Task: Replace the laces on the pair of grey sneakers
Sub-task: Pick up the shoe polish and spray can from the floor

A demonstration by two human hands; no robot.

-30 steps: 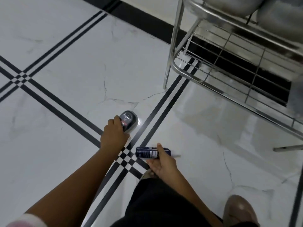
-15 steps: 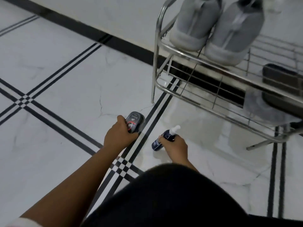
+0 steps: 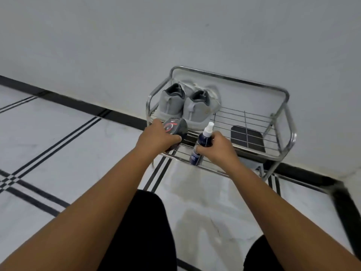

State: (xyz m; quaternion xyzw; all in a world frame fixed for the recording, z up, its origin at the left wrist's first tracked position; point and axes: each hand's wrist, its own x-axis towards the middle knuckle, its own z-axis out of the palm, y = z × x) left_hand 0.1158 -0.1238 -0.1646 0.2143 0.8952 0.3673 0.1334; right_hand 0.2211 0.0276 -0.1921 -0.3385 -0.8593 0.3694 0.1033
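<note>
While both arms reach forward over the white floor (image 3: pixel 58 145) with its black lines, each hand holds one thing in front of a metal shoe rack (image 3: pixel 281 122) that stands against the grey wall (image 3: pixel 136 45). The left hand (image 3: pixel 156 138) has its fingers curled around a round dark container (image 3: pixel 175 128) with a red mark on its lid, and this container is just at the front left edge of the rack. The right hand (image 3: pixel 216 147) grips a dark blue spray bottle (image 3: pixel 201 143) around the middle, with the white nozzle pointing up and a little away; the bottom of the bottle is at the front bar of the rack. The pair of grey sneakers (image 3: pixel 187 106) stands on the upper wire shelf, at its left side, the two shoes touching side by side with the heels toward the person. Their laces cannot be seen from here. A dark flat object (image 3: pixel 247 138) lies under the wire shelf at the right. At the bottom of the view, dark clothing (image 3: pixel 140 231) covers the person's legs.
</note>
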